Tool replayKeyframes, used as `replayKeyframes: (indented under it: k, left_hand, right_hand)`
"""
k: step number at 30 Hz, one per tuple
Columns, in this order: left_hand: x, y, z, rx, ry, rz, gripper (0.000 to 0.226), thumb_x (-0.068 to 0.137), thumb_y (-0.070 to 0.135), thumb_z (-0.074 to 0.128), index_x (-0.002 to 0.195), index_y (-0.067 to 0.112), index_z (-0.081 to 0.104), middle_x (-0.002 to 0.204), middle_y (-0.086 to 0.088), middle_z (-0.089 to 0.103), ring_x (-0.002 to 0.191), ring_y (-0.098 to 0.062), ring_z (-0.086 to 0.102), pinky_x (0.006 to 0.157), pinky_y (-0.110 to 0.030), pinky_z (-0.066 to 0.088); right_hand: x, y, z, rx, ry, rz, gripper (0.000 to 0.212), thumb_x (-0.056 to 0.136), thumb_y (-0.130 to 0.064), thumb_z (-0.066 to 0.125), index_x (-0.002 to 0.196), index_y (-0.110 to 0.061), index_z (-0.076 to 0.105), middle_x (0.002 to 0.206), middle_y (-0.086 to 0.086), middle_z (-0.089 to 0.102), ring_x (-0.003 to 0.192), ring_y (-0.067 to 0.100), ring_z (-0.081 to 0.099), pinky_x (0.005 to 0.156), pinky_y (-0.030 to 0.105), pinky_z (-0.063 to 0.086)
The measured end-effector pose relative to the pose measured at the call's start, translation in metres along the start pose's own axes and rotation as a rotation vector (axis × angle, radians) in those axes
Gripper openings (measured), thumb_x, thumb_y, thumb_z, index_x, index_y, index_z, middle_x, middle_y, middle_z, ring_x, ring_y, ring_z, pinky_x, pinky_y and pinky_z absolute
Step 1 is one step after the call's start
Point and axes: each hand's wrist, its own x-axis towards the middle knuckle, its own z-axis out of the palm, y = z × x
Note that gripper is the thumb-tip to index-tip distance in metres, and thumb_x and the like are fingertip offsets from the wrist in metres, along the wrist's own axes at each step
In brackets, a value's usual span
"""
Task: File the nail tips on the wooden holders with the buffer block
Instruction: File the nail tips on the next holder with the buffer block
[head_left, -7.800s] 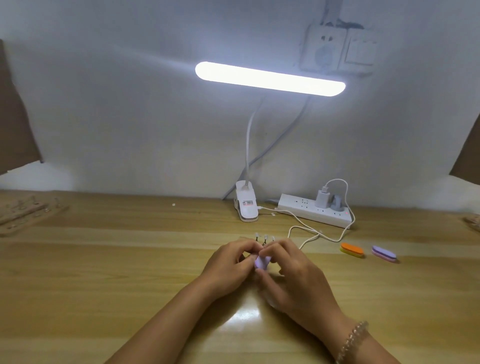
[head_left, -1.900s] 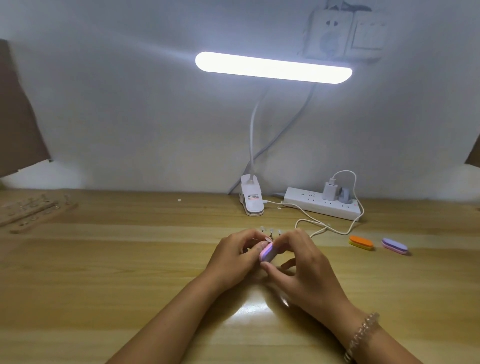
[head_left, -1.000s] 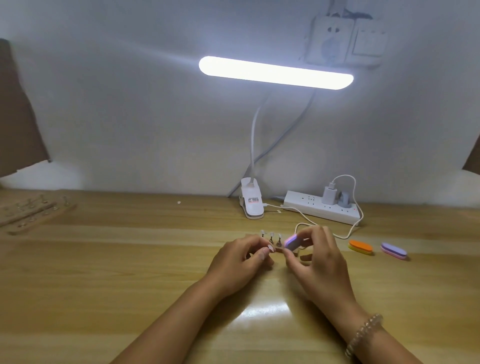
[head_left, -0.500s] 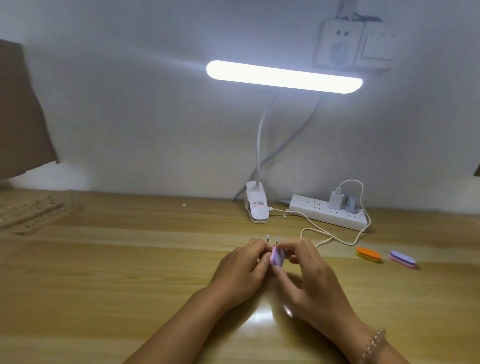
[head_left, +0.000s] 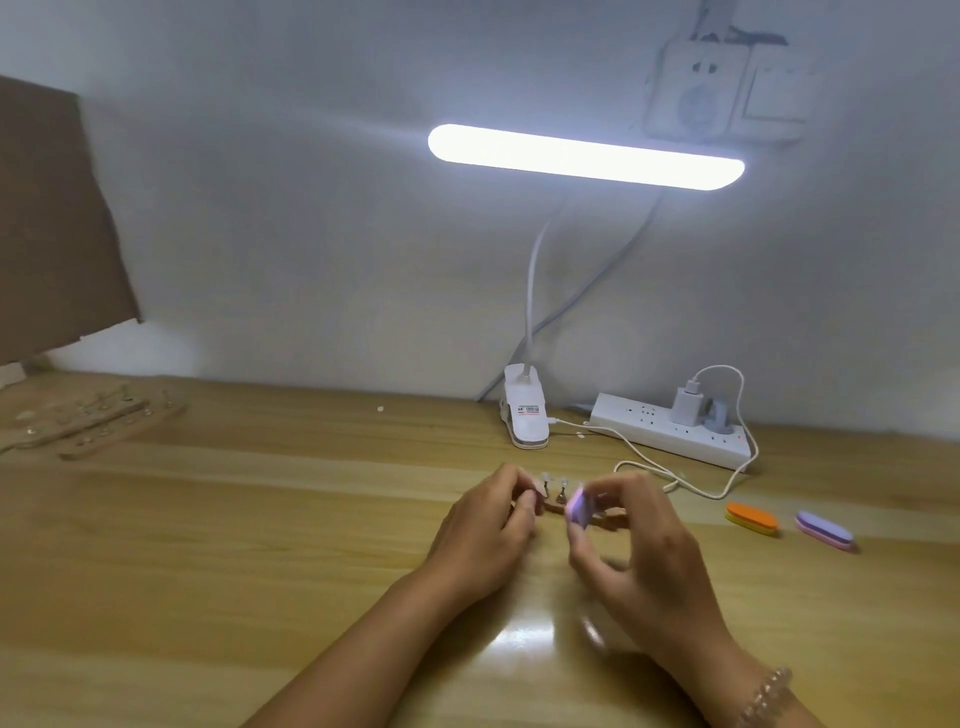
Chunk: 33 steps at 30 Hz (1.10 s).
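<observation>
Item: nail-tip filing job, in progress, lower centre of the frame. Left hand (head_left: 488, 525): fingers (head_left: 525, 503) curled, apparently pinching the left end of the wooden holder (head_left: 555, 512) to steady it on the table (head_left: 208, 545); the exact contact is blurred. Right hand (head_left: 641, 545): thumb and fingers pinching the buffer block (head_left: 579, 510), a small pink-violet piece held on edge just right of the two nail tips (head_left: 546, 478) that show between the hands; whether the block touches a tip cannot be told through the motion blur. Holder: a low brown strip lying flat on the table, mostly covered by both hands, its tips standing upright on short pegs. Other wooden holders (head_left: 88, 421): a cluster at the left edge of the frame, well apart from the hands, carrying small pale tips too faint to count. Spare buffers: orange buffer (head_left: 751, 517) and purple buffer (head_left: 824, 530), side by side on the table at right, not in use. Fittings: clip lamp (head_left: 584, 156) lit above centre, power strip (head_left: 675, 434) with a charger behind the hands, beaded bracelet (head_left: 763, 696) on the right wrist. Progress, as a judgement: work is under way on one holder; no tip shows a finish clear enough to call done. The holders at left look likely to be either waiting or finished; the frame does not say which. A good share of the task probably remains.
</observation>
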Motion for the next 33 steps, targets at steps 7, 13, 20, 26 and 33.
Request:
replayKeyframes:
  k: [7, 13, 20, 26, 33]
  left_hand:
    - [0.012, -0.004, -0.007, -0.142, 0.105, -0.088, 0.023, 0.097, 0.01, 0.051, 0.087, 0.03, 0.058, 0.091, 0.012, 0.069, 0.083, 0.0, 0.061, 0.073, -0.021, 0.044]
    - [0.024, -0.007, -0.011, -0.04, 0.167, -0.116, 0.016, 0.094, 0.016, 0.061, 0.088, 0.028, 0.069, 0.107, 0.007, 0.065, 0.101, -0.016, 0.059, 0.086, -0.03, 0.049]
    - [0.026, -0.008, -0.006, 0.062, 0.109, -0.155, 0.01, 0.092, 0.026, 0.066, 0.084, 0.032, 0.069, 0.092, 0.013, 0.073, 0.095, -0.011, 0.066, 0.09, -0.035, 0.05]
    - [0.024, -0.011, -0.007, 0.172, 0.04, -0.139, 0.009, 0.095, 0.033, 0.059, 0.088, 0.037, 0.063, 0.096, 0.017, 0.071, 0.099, -0.01, 0.062, 0.093, -0.032, 0.046]
    - [0.019, -0.011, -0.005, 0.215, 0.062, -0.094, 0.012, 0.092, 0.026, 0.056, 0.083, 0.033, 0.052, 0.087, 0.015, 0.062, 0.092, -0.013, 0.054, 0.079, -0.029, 0.038]
  right_hand:
    - [0.003, 0.019, -0.006, 0.073, 0.108, 0.321, 0.027, 0.082, -0.012, 0.076, 0.094, -0.023, 0.054, 0.097, -0.008, 0.059, 0.089, -0.002, 0.061, 0.07, 0.014, 0.05]
    - [0.004, 0.023, -0.004, 0.123, 0.067, 0.469, 0.022, 0.084, -0.02, 0.075, 0.093, -0.024, 0.056, 0.098, -0.01, 0.061, 0.091, -0.004, 0.061, 0.067, 0.014, 0.044]
    - [0.005, 0.02, -0.007, 0.123, 0.034, 0.576, 0.019, 0.084, -0.027, 0.074, 0.09, -0.025, 0.057, 0.093, -0.011, 0.063, 0.078, -0.004, 0.064, 0.073, 0.028, 0.049]
    - [0.006, 0.017, -0.009, 0.113, 0.004, 0.604, 0.018, 0.085, -0.031, 0.073, 0.089, -0.026, 0.056, 0.091, -0.013, 0.065, 0.08, -0.004, 0.064, 0.076, 0.031, 0.051]
    - [0.005, 0.015, -0.01, 0.132, -0.009, 0.608, 0.02, 0.084, -0.03, 0.073, 0.091, -0.028, 0.055, 0.093, -0.013, 0.066, 0.084, 0.001, 0.065, 0.08, 0.035, 0.053]
